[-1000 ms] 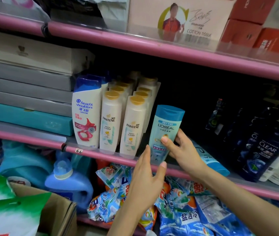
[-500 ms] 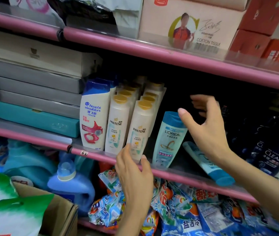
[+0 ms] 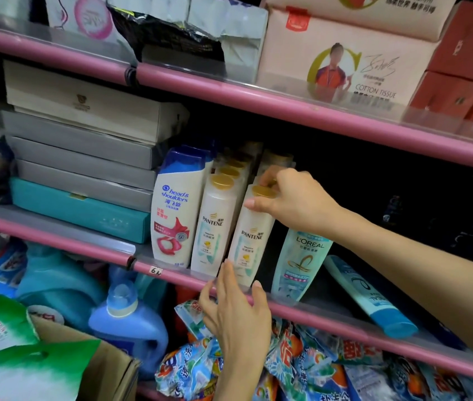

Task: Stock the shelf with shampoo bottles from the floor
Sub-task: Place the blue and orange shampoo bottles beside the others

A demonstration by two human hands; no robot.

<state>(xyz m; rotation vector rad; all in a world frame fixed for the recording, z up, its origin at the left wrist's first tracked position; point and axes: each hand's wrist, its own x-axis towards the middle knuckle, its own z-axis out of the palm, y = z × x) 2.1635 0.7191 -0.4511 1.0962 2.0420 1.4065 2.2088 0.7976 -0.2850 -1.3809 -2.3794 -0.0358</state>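
Observation:
On the pink middle shelf (image 3: 330,314) stand a white Head & Shoulders bottle (image 3: 173,215), two rows of white Pantene bottles with gold caps, and an upright teal L'Oreal bottle (image 3: 299,264). My right hand (image 3: 293,202) grips the neck of the front right Pantene bottle (image 3: 248,241), thumb on its front and fingers curled behind the cap. My left hand (image 3: 234,308) touches the base of that bottle with straight fingers at the shelf lip. A second teal L'Oreal bottle (image 3: 371,296) lies flat to the right.
Grey and teal boxes (image 3: 85,175) are stacked at the shelf's left. Dark Clear bottles sit in shadow at the far right. Tissue boxes (image 3: 339,59) fill the shelf above. Below are a blue detergent jug (image 3: 127,322), detergent bags (image 3: 301,366) and a cardboard box (image 3: 105,369).
My right hand let go of the L'Oreal bottle, which now stands on the shelf, and moved left onto the Pantene bottle's top. My left hand shifted to that bottle's base.

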